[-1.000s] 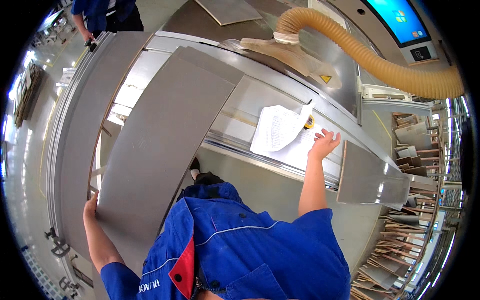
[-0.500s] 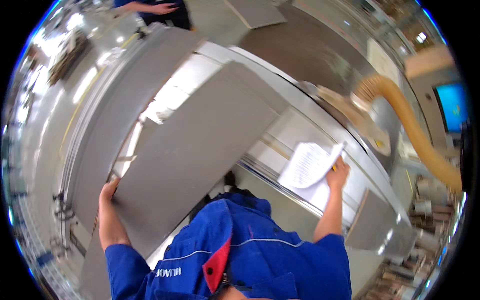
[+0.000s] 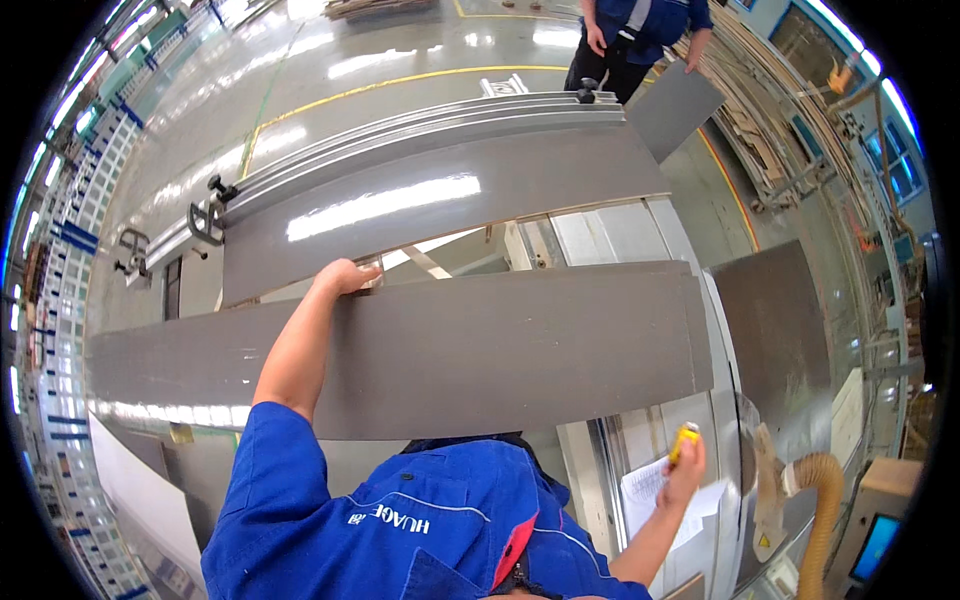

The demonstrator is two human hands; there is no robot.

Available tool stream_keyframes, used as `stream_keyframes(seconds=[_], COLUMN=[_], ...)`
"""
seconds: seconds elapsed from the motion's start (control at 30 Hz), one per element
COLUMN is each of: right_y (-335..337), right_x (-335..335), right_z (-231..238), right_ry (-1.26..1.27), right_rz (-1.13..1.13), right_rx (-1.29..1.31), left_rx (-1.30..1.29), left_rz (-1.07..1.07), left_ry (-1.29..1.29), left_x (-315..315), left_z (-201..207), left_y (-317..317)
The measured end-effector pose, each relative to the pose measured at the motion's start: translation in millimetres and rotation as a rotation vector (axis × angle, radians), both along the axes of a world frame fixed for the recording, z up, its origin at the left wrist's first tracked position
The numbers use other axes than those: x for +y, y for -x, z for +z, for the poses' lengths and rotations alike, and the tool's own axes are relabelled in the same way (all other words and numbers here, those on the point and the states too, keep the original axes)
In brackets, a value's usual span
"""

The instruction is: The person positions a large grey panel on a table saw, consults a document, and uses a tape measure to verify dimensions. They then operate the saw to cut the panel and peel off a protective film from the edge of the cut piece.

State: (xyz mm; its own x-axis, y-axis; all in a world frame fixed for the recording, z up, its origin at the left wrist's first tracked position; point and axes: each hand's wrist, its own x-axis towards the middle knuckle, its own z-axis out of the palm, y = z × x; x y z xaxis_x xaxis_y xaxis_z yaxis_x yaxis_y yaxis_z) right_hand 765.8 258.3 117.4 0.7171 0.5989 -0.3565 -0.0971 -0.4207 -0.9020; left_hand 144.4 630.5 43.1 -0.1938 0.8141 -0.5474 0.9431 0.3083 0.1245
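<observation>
My left hand (image 3: 345, 277) grips the far edge of a long grey board (image 3: 450, 350) that lies across the saw table in front of me. My right hand (image 3: 685, 465) is closed around a small yellow object (image 3: 683, 440), held over white paper sheets (image 3: 650, 490) on the table at the lower right. A second, glossy grey board (image 3: 420, 200) rests beyond the first one on the sliding carriage. My blue work jacket fills the bottom of the view.
Metal guide rails (image 3: 400, 125) run along the far side of the machine. A person in blue (image 3: 630, 40) stands at the top next to a grey panel (image 3: 675, 105). Another dark panel (image 3: 775, 320) lies right; a yellow dust hose (image 3: 825, 510) and a screen (image 3: 875, 545) sit at the lower right.
The view has swung round sharply. The long board now lies level across the table, with my left hand on its far edge. My right hand stays by the papers.
</observation>
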Motion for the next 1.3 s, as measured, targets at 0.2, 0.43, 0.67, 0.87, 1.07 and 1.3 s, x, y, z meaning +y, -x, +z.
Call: stream_keyframes(seconds=[0.2,0.43,0.67,0.87,1.07,1.3], right_y=[188.3,321.5,233.5,102.9,174.6,267.1], right_x=[145.0,176.7,208.7,288.5,388.3,458.3], right_z=[26.5,29.9,30.1,21.9,-38.1,-64.5], right_ry=[-0.01,-0.082,0.002,0.212,0.092,0.051], right_rz=[0.776,1.295,1.085,1.031,1.139,1.233], right_rx=[0.027,-0.661,-0.783,-0.507,-0.559,-0.935], left_rx=[-0.74,-1.209,-1.33,-1.583,-0.176,-0.126], left_rz=[-0.192,0.109,0.476,1.192,0.119,-0.24], left_ry=[-0.341,-0.146,-0.47,-1.183,-1.143,-0.599], left_x=[-105.4,-197.1,-201.1,-146.6,-132.1,-114.6], left_z=[71.5,95.1,93.6,61.5,12.8,12.1], left_y=[-77.9,-81.4,80.6,186.0,-25.6,-95.7])
